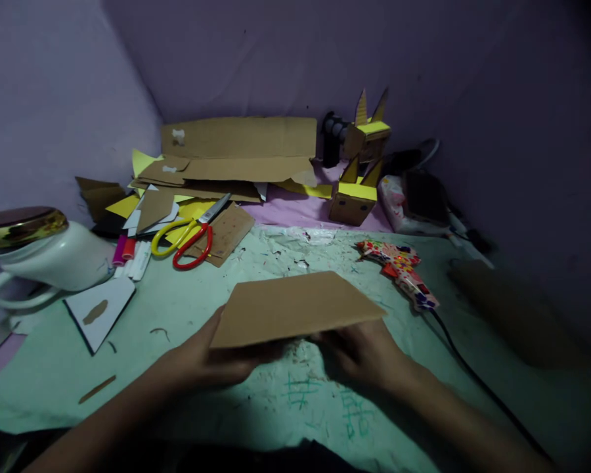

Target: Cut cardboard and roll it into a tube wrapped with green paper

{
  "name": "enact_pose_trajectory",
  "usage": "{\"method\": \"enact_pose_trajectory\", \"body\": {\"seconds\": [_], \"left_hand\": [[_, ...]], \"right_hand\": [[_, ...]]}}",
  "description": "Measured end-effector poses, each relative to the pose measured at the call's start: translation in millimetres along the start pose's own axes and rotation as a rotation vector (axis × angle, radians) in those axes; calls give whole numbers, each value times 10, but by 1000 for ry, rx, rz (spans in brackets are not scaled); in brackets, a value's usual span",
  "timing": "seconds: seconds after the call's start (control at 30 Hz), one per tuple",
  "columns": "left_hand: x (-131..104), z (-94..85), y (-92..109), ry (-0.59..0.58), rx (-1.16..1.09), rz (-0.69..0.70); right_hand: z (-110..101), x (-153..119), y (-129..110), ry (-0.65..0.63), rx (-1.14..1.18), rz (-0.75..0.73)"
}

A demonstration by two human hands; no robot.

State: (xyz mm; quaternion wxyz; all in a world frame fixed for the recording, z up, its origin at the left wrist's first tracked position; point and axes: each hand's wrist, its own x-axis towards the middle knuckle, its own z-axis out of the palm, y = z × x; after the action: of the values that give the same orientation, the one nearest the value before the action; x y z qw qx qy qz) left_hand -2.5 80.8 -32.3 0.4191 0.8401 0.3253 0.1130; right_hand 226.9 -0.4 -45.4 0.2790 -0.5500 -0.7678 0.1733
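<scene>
A flat brown piece of cardboard [295,305] is held up over the middle of the table, tilted toward me. My left hand [229,358] grips its left side, with the fingers tucked under it. From the right, my right hand [362,348] holds the lower right edge, its fingertips partly hidden beneath the sheet. Beyond the cardboard to the right lies a flower-patterned glue gun [401,269] with a black cord. Scissors [192,240] with one yellow and one red handle rest on cardboard scraps at the left.
Folded cardboard [241,141] leans on the back wall. Two small cardboard boxes with pointed ears, the nearer box [353,207] included, stand at back right. At left are a white mug [73,256], several markers [131,256] and a cut white piece [106,309].
</scene>
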Motion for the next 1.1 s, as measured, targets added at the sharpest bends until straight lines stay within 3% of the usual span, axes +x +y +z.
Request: {"method": "enact_pose_trajectory", "body": {"seconds": [0.1,0.23,0.33,0.4,0.43,0.53,0.73,0.83,0.93,1.0,1.1], "left_hand": [[-19,-196,247,-5,-34,-5],[162,-257,511,-46,-13,157],[471,-180,480,-50,99,337],[700,-120,351,-53,242,494],[804,-94,272,-58,373,507],[1024,-48,71,-82,691,365],[1213,-44,-35,-1,676,172],[1290,-42,-95,99,624,166],[1259,-74,-109,326,544,180],[1109,-126,-20,487,460,232],[694,-215,250,651,294,324]], "right_hand": [[-55,42,-14,-38,5,-52],[-71,67,-41,-73,-35,-127],[-41,48,-41,-73,-25,-189],[-16,22,-22,-79,0,-244],[-4,7,-10,-81,0,-274],[15,-28,9,-71,-67,-312],[-27,34,-52,-36,-172,-337],[-44,54,-58,-49,-146,-320],[-39,18,-63,-63,-121,-270],[-31,-19,-81,-67,-120,-238],[-23,-52,-128,-75,-122,-217]]}}
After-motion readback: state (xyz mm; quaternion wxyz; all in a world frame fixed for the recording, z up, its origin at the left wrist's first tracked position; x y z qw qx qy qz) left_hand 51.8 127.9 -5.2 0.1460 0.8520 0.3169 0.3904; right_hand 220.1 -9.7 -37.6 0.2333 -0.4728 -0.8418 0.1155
